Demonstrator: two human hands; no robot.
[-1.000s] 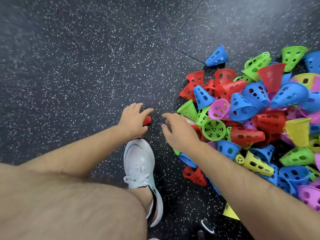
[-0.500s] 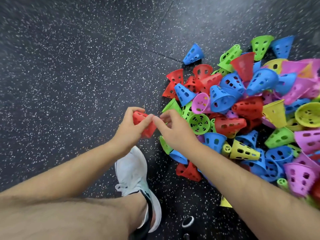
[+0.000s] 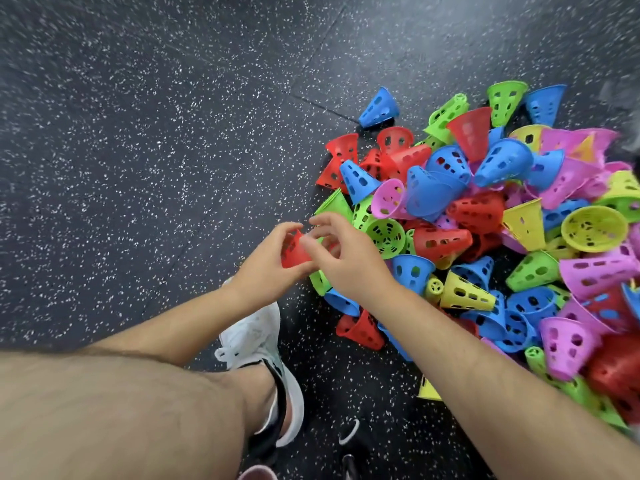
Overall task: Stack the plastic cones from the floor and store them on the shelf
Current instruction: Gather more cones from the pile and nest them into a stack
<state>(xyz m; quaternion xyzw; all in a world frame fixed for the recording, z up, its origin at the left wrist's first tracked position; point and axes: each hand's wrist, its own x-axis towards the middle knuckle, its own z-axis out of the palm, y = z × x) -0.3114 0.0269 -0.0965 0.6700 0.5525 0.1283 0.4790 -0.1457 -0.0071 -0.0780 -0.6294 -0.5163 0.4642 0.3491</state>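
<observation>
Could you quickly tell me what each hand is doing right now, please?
Left hand: holding a red cone.
Right hand: at the cone, grip cannot be told.

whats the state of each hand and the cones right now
left hand, grips the red cone
right hand, fingers curled at the same cone, grip unclear
red cone, held beside the pile
cone pile, loose jumble on the floor, unstacked
lone blue cone, on its side, apart from the pile

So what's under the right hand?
A green cone and a blue cone poke out beneath the right hand; whatever else lies under it is covered.
</observation>
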